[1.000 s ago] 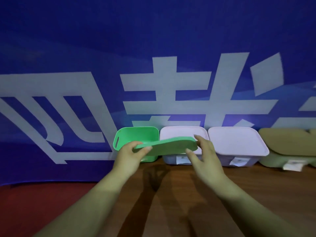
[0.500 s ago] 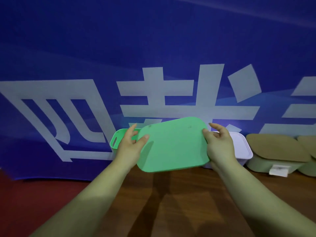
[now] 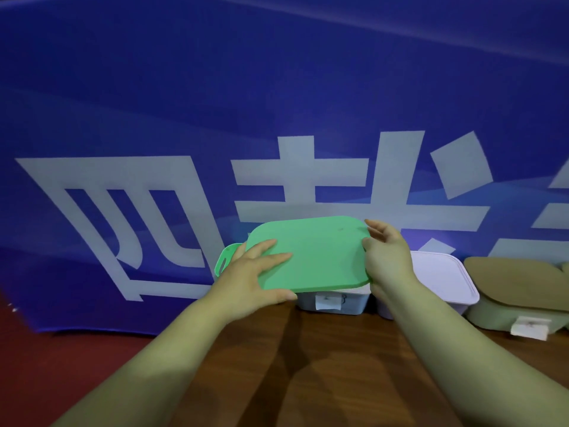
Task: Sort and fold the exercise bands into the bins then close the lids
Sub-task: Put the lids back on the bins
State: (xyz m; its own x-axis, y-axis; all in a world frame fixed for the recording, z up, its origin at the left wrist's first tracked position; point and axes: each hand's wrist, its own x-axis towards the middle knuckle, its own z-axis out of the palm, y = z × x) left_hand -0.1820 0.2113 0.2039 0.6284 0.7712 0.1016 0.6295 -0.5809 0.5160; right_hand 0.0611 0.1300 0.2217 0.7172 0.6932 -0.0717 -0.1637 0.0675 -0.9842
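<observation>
1. Currently, lid closing is in hand: the green bin [image 3: 225, 262] stands at the row's left end, mostly hidden, not yet covered.
2. Left hand [image 3: 251, 280] grips the lid [image 3: 317, 254] at its left edge, fingers spread over the top, thumb beneath.
3. Right hand [image 3: 386, 261] grips the right edge; the lid hangs tilted above the green and first lilac bin.
4. Lilac bins [image 3: 354, 303] and olive bins [image 3: 505, 317] are lidded; no bands show.
5. Next move: shift the lid left, level it over the rim, press down.
6. Against half a second ago, the lid lies flatter, and the left fingers now cover its top.
</observation>
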